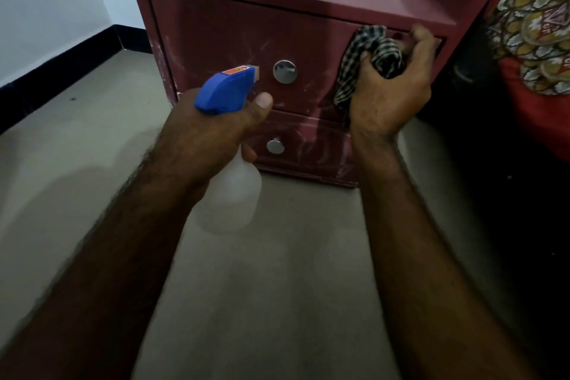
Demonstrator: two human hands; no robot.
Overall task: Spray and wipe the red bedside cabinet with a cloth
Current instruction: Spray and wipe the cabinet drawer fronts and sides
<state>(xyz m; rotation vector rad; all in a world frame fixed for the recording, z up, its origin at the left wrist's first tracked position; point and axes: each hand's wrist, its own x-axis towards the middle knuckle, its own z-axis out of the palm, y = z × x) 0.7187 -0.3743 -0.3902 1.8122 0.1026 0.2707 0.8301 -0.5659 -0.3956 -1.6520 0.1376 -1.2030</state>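
The red bedside cabinet (216, 34) stands on the floor ahead, with two drawers, each with a round silver knob, and whitish smears on the fronts. My left hand (212, 136) grips a translucent spray bottle (234, 197) with a blue trigger head, its nozzle pointing at the upper drawer near the upper knob (285, 71). My right hand (391, 89) holds a bunched black-and-white checked cloth (364, 52) against the right part of the upper drawer front. The lower knob (275, 145) shows between my arms.
A beige floor (277, 271) spreads below. A white wall with a black skirting (61, 68) runs along the left. On the right, a bed with a patterned red and yellow cover (536, 34) stands close beside the cabinet, dark below.
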